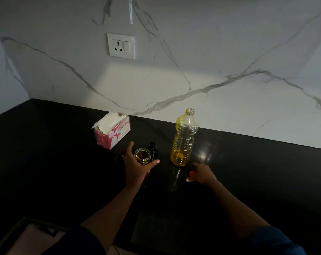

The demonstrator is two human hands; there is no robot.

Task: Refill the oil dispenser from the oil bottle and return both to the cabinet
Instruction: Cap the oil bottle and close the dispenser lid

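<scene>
White, grey-veined backsplash [229,52] across the whole rear. Black countertop [55,172] below it, running to the near edge. Two bare forearms [108,208] reaching in from the lower edge, dark blue sleeves [273,240] at the elbows.

Oil bottle [183,140]: clear ribbed plastic, upright on the countertop near the backsplash, mouth uncapped, yellow oil filling only the lowest part.

Pink-and-white tissue box [111,135], marked ORIGAMI, left of the bottle and well apart from it, white tissue [110,119] standing out of the top.

White wall socket [121,46] with switch, set in the backsplash above the tissue box.

Left hand [136,168]: cupped round the near side of the oil dispenser [142,155], fingers up its left side, thumb along its right, holding it on the countertop.

Right hand [202,174]: in front of the bottle's base, near but not touching, fingers curled over a small red object [192,174], blurred, kind not to be told.

Oil dispenser: small glass jar, upright between tissue box and bottle, mouth open, amber oil visible inside.

Black dispenser top [153,149]: off the jar, standing on the countertop just behind and to the right of it; touching or apart, not to be told.
</scene>
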